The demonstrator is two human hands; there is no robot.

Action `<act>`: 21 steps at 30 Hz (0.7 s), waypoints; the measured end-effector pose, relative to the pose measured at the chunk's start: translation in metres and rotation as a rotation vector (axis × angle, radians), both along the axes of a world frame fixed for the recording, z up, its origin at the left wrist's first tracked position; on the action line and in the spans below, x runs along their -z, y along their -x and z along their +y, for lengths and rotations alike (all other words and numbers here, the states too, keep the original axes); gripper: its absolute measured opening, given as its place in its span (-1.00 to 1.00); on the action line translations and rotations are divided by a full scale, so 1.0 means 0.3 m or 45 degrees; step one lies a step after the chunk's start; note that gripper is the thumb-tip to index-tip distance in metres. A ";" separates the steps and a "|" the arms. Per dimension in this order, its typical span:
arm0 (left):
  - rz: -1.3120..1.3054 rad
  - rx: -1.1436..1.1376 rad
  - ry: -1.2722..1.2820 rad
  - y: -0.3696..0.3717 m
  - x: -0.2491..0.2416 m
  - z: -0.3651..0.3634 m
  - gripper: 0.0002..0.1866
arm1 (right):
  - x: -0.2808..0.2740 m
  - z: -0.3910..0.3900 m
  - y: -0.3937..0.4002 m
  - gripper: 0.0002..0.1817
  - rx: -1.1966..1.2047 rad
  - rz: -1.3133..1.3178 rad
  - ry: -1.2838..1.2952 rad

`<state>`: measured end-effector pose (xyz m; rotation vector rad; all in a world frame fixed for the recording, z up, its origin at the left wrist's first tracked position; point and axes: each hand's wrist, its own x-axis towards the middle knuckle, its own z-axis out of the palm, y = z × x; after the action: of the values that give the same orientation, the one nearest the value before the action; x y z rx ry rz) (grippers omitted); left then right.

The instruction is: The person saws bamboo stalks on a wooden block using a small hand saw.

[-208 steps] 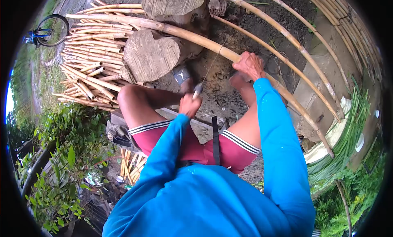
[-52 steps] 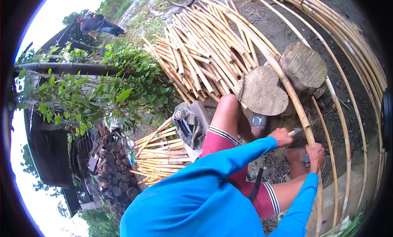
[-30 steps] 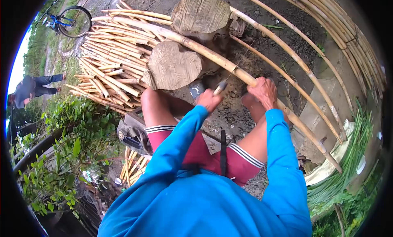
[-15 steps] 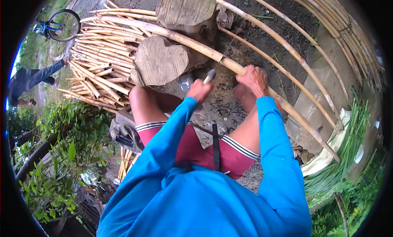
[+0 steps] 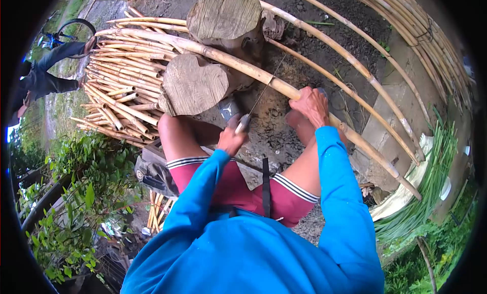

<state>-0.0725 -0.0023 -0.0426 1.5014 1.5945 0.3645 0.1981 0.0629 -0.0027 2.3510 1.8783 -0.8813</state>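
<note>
My left hand (image 5: pixel 232 140) is closed around the handle of a thin-bladed saw (image 5: pixel 260 98), low between my knees. The blade slants up and away, crossing a long bamboo pole (image 5: pixel 238 64) at a dark line just left of my right hand. My right hand (image 5: pixel 310 107) wraps around this same pole beside the blade. The pole runs from the upper left, past two wooden stumps, down to the lower right. How deep the blade sits in the bamboo cannot be made out.
One cut stump (image 5: pixel 195 86) stands by my left knee, another stump (image 5: pixel 223 15) beyond it. A heap of bamboo pieces (image 5: pixel 122 73) lies left. Longer poles (image 5: pixel 350 58) curve along the right, near green leaf strips (image 5: pixel 436 177). A person (image 5: pixel 50 76) walks by a bicycle (image 5: pixel 76 38).
My left hand has drawn the saw back toward me and to the left. My right hand keeps its hold on the pole. The person at the left has stepped in front of the bicycle.
</note>
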 end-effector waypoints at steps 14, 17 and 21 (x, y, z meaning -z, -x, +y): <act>0.091 0.022 0.700 -0.131 -0.011 0.201 -0.61 | -0.002 -0.018 0.001 -0.59 0.068 0.034 0.051; 0.092 0.106 0.289 -0.038 -0.027 0.048 -0.55 | -0.001 -0.036 -0.008 -0.59 0.018 0.003 0.058; 0.150 0.181 0.282 -0.027 0.129 0.054 -0.52 | -0.009 0.000 -0.026 -0.58 0.026 -0.043 0.053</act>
<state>-0.0645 0.0138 -0.0813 1.4758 1.5524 0.0183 0.2057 0.0630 0.0000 2.3494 1.8089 -0.8679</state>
